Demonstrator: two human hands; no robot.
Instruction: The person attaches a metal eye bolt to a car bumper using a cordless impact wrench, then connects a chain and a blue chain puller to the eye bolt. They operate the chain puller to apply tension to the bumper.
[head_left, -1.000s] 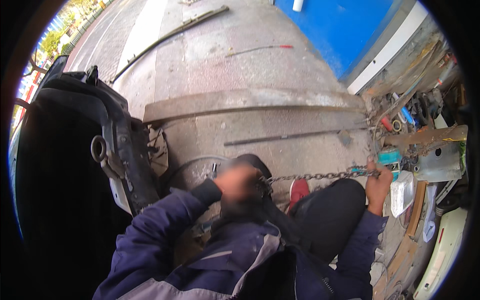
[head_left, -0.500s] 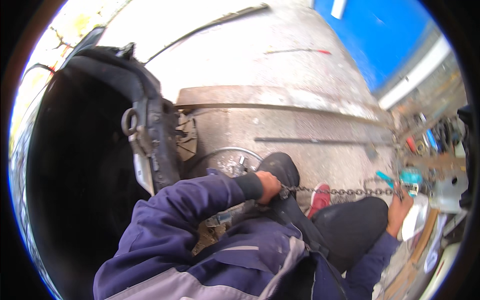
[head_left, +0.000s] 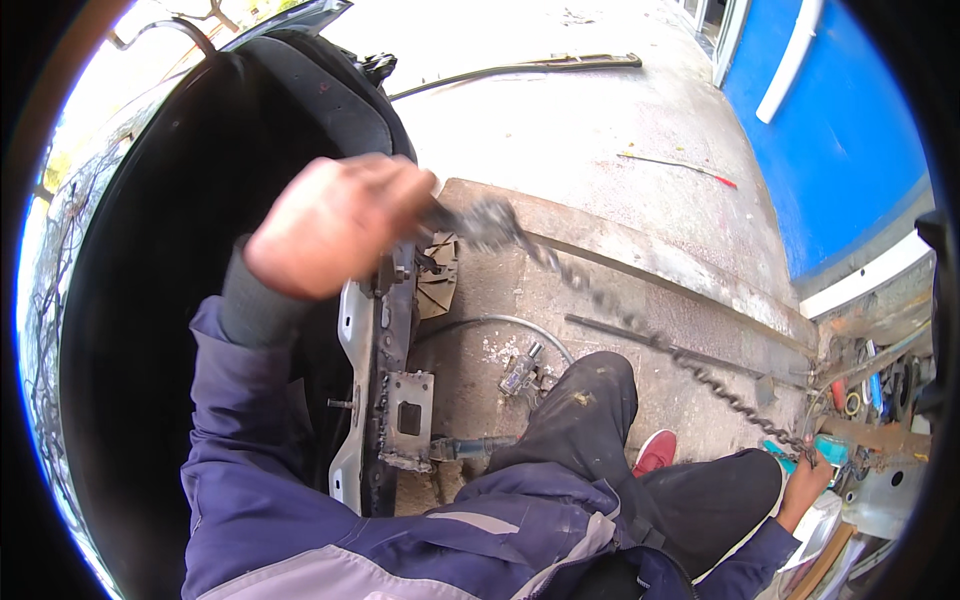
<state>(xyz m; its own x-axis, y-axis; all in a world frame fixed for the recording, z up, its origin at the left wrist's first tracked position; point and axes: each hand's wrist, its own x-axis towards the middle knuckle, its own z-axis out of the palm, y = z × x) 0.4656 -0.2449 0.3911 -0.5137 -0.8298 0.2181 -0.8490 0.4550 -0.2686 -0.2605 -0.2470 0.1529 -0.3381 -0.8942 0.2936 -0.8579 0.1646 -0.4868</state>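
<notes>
My left hand (head_left: 335,225), smeared by motion, is raised at the car's dark front end (head_left: 150,330) and grips one end of a metal chain (head_left: 710,380), where a bunched metal piece (head_left: 480,225), too blurred to name, hangs. The chain stretches diagonally over my legs to my right hand (head_left: 808,478), which is closed on it low at the right, beside a teal plastic object (head_left: 830,450). Below my left hand, a metal bracket (head_left: 408,420) with bolts sits on the car's frame. A metal fitting (head_left: 520,372) lies on the ground by my knee.
A long plank (head_left: 620,255) and a dark bar (head_left: 600,327) lie across the concrete ahead, with a red-tipped rod (head_left: 700,172) and a long strip (head_left: 540,63) beyond. A blue door (head_left: 830,150) stands at the right, assorted tools and parts (head_left: 880,390) below it.
My left hand has swung up and leftward toward the car with its chain end, stretching the chain diagonally. The view has turned leftward, showing more of the car and its bracket.
</notes>
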